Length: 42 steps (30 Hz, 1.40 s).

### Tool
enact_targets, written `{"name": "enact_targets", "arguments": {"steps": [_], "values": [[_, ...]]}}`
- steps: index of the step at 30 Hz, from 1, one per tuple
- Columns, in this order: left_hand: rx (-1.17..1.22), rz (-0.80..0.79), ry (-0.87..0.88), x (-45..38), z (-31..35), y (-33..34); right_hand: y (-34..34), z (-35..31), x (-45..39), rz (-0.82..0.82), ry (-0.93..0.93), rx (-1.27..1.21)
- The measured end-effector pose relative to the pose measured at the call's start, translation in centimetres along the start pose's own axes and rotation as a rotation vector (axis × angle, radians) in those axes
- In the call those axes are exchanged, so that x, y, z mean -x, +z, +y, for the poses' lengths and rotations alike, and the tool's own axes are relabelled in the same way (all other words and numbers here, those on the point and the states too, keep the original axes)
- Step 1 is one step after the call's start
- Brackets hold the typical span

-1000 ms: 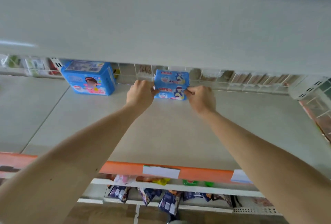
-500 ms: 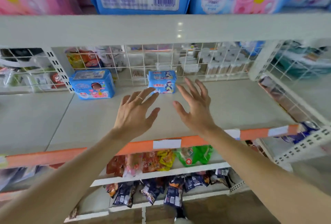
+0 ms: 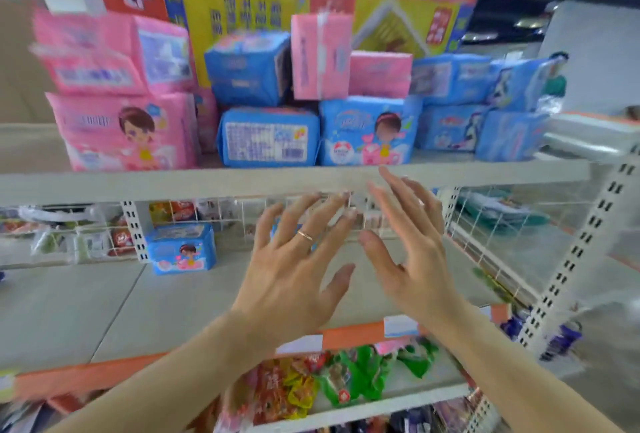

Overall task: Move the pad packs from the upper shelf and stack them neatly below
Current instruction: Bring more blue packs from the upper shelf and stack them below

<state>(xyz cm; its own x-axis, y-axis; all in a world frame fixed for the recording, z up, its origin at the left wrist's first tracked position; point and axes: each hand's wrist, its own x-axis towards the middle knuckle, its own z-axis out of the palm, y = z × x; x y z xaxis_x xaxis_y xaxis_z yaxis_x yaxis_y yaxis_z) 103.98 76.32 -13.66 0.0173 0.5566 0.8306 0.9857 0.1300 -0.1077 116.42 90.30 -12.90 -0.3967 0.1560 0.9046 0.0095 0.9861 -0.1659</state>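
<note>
Pink pad packs [image 3: 121, 131] and blue pad packs [image 3: 268, 137] are piled in two layers on the upper shelf [image 3: 194, 183], with another blue pack [image 3: 367, 136] at its front edge. On the lower shelf [image 3: 114, 308] one blue pack [image 3: 180, 248] stands at the back left. A second small pack there is hidden behind my left hand. My left hand [image 3: 298, 269], wearing a ring, and my right hand [image 3: 408, 242] are raised in front of the upper shelf's edge. Both have fingers spread and hold nothing.
Yellow and red cartons [image 3: 242, 9] stand behind the packs on the upper shelf. A wire grid [image 3: 502, 221] backs the lower shelf and white slotted uprights [image 3: 575, 259] frame it on the right. Snack bags [image 3: 349, 377] fill the shelf underneath, below an orange price strip.
My hands let go of the small blue pack at the back of the lower shelf, opened and rose toward the upper shelf. The view tilted up, bringing the upper packs into sight.
</note>
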Motion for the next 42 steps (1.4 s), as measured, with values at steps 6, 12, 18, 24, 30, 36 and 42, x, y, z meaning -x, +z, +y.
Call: {"name": "enact_targets", "arguments": {"steps": [6,12,18,24,30,36,42], "values": [[-0.112,0.126,0.025,-5.5,6.4,-2.7,-9.2,0.4,-1.7,0.045,0.039,0.032],[-0.079,0.028,-0.086,-8.9,13.6,-3.8,-17.9,1.8,-0.8,-0.015,0.086,0.105],[-0.124,-0.031,-0.069,-11.1,18.9,-4.6,-23.5,3.1,-0.4,-0.031,0.108,0.166],[-0.118,-0.047,-0.072,-13.5,21.5,-4.8,-26.3,4.4,-0.5,-0.016,0.154,0.196],[-0.132,-0.031,-0.070,-14.2,20.9,-4.0,-26.6,5.0,-0.7,-0.020,0.179,0.180],[-0.130,-0.051,-0.069,-14.8,18.3,-2.1,-24.5,6.9,-1.2,-0.071,0.213,0.201],[-0.106,-0.058,-0.067,-15.3,14.8,0.4,-21.7,8.6,-2.6,-0.100,0.239,0.238]]}}
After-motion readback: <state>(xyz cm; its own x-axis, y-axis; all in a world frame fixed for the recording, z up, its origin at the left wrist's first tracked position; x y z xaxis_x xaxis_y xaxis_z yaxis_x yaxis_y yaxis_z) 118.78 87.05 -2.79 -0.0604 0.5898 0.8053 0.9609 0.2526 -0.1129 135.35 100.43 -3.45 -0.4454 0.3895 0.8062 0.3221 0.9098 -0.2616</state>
